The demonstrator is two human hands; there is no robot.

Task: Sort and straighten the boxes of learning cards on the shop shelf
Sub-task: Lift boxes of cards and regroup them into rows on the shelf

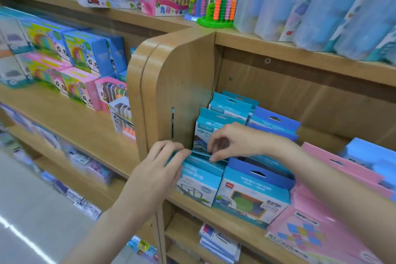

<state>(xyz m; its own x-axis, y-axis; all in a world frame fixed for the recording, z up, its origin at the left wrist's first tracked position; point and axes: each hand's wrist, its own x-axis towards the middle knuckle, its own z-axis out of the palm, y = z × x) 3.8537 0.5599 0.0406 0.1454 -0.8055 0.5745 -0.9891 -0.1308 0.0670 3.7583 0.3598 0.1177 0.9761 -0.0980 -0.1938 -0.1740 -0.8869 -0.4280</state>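
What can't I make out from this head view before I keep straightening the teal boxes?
- Front teal box: its top flap is covered by both hands, left hand and right hand.
- Pink boxes: cut off by the right and bottom edges, print blurred.
- Box lettering: too small and blurred.

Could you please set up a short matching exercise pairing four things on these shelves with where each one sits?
Things
1. teal card box
2. blue card box
3. pink card box
4. bead abacus

Places
A. on the top shelf, above the card boxes
B. front row, right after the blue box
C. front row, next to the wooden side panel, its top flap held by both hands
D. front row, between the teal and pink boxes

Pairs: 1-C, 2-D, 3-B, 4-A
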